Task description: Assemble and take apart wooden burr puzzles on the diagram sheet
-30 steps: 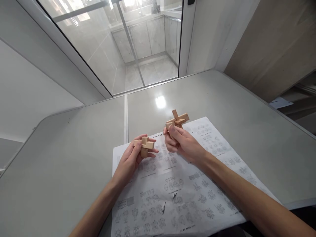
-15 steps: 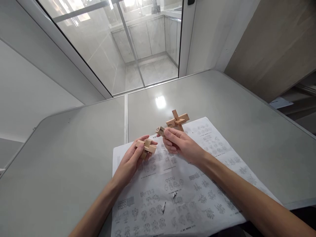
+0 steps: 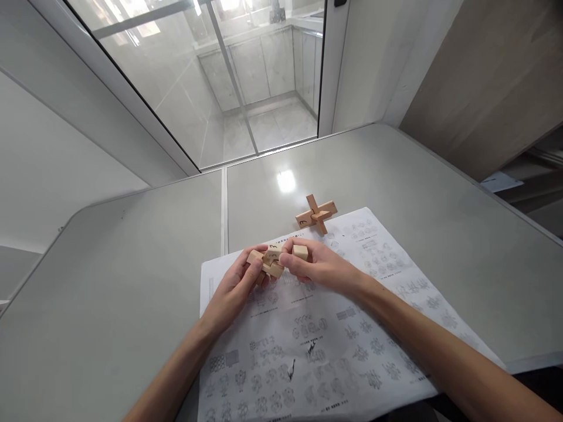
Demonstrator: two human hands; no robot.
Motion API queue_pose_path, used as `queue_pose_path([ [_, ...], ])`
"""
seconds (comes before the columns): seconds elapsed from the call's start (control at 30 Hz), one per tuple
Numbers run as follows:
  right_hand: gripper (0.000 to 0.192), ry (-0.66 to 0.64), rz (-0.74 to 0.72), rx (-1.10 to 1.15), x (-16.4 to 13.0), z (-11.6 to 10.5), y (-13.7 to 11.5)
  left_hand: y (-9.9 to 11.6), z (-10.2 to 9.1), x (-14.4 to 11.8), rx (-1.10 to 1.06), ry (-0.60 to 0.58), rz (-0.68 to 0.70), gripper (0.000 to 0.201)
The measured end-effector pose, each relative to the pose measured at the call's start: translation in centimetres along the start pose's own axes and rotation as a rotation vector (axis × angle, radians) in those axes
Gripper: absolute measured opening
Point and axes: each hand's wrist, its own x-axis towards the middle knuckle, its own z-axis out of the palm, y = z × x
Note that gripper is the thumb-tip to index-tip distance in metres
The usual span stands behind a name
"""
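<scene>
Both hands meet over the far left part of the printed sheet (image 3: 316, 346) that lies at the near edge of the desk (image 3: 132, 281). The left hand (image 3: 233, 287) has its fingers (image 3: 248, 264) curled closed round a small cluster of joined wooden pieces (image 3: 266, 265), thumb on top, the cluster held just above the paper. The right hand (image 3: 319, 266) pinches a single wooden block (image 3: 300, 252) between thumb and forefinger, its other fingers folded under; the block's left end touches the cluster. The block's long axis runs roughly left to right, along the desk's near edge, and it points toward the left hand. The cluster's arms stick out at angles, one slanting toward the far left; how the parts lock inside is hidden by the fingers.

Past the hands, near the sheet's far edge, an assembled wooden cross (image 3: 316, 214) rests on the desk, touching nothing else, one arm slanting up and its longer bar lying from left to right. The sheet is covered in small printed diagrams, too fine to read.
</scene>
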Motion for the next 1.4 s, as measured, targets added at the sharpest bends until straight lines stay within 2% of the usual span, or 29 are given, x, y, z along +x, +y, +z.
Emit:
queue_pose_path([
  [0.17,0.042,-0.028,-0.044,0.002,0.1,0.1,0.0,-0.2,-0.1,0.0,-0.064,0.0,-0.006,0.046],
  [0.37,0.037,0.05,0.003,-0.006,0.0,0.0,0.1,0.1,0.1,0.1,-0.164,0.006,-0.002,0.043],
  [0.67,0.047,0.135,-0.053,-0.256,0.3,0.6,0.7,-0.4,-0.2,0.1,-0.131,0.006,0.015,0.046],
  [0.83,0.044,0.178,-0.068,-0.166,0.1,0.7,0.5,-0.1,0.1,0.1,-0.114,-0.053,0.029,0.048],
  [1.0,0.046,0.221,-0.02,-0.048,0.0,0.6,0.0,0.9,0.6,0.0,-0.036,-0.126,0.066,0.046],
  [1.23,0.042,0.239,-0.031,-0.017,0.1,0.3,-0.1,0.4,0.7,0.0,0.039,-0.004,0.055,0.051],
  [1.4,0.045,0.235,-0.038,-0.019,0.2,0.2,0.3,-0.1,0.6,-0.2,0.124,0.036,0.097,0.053],
])
